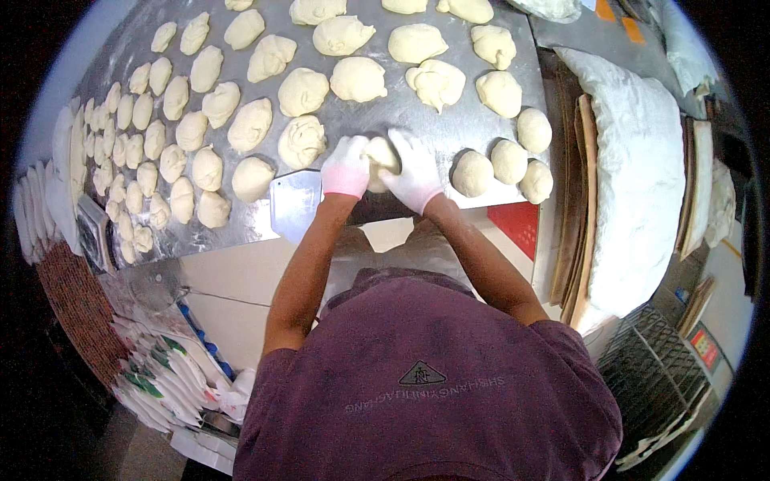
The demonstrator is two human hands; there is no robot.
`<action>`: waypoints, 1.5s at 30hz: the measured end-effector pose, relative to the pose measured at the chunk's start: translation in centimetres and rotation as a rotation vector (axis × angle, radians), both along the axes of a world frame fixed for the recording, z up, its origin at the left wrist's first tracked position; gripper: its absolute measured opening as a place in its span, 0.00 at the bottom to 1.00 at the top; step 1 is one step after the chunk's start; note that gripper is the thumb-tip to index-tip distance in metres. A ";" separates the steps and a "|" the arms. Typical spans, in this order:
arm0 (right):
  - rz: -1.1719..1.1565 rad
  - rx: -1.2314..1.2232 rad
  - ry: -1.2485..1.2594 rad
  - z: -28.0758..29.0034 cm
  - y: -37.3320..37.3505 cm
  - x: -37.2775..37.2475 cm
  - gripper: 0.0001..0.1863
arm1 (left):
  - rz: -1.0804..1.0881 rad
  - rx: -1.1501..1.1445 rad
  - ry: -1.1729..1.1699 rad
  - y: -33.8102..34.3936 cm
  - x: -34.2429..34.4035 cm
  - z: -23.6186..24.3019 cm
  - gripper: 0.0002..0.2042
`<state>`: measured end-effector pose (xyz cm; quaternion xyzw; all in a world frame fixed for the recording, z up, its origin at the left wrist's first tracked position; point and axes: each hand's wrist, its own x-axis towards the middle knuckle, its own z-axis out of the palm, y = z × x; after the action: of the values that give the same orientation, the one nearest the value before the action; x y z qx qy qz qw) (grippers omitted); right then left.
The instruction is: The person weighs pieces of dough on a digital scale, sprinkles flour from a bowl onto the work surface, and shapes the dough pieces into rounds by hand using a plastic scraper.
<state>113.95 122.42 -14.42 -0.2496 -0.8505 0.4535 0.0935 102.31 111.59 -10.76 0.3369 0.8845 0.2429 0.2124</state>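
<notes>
Both my hands wear white gloves with pink cuffs and close around one piece of dough point(380, 154) at the near edge of the metal table. My left hand point(348, 166) grips its left side, and my right hand point(414, 171) curls over its right side. Smooth round dough balls point(508, 161) sit in a small group to the right of my right hand. A rough, folded dough piece point(302, 141) lies just left of my left hand. A flat, pale scraper-like plate point(293, 204) rests at the table edge beside my left wrist.
Many irregular dough pieces point(250, 125) cover the left and far parts of the metal table point(361, 120). Boards point(584, 208) and a white cloth point(638, 184) stand along the right side. Plastic packages point(164, 381) are piled at the lower left, and a wire rack point(654, 361) stands lower right.
</notes>
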 end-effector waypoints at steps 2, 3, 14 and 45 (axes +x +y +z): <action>-0.087 0.338 0.086 0.2 0.9 -2.2 0.31 | -0.316 0.122 0.056 0.0 -0.9 0.5 0.15; 0.005 0.371 0.041 -0.2 1.0 -2.7 0.32 | -0.327 0.121 0.056 -0.4 -0.9 0.9 0.15; 0.064 0.230 0.004 -0.9 -5.7 0.4 0.31 | -0.161 0.125 -0.243 -6.2 1.3 -0.9 0.12; 0.240 0.319 0.046 -2.1 1.2 0.3 0.29 | -0.017 0.222 -0.162 -2.0 3.5 1.0 0.15</action>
<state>114.27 123.66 -16.47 -0.1178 -0.9328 0.3266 0.0965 105.79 109.54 -9.71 0.3452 0.8292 0.3640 0.2467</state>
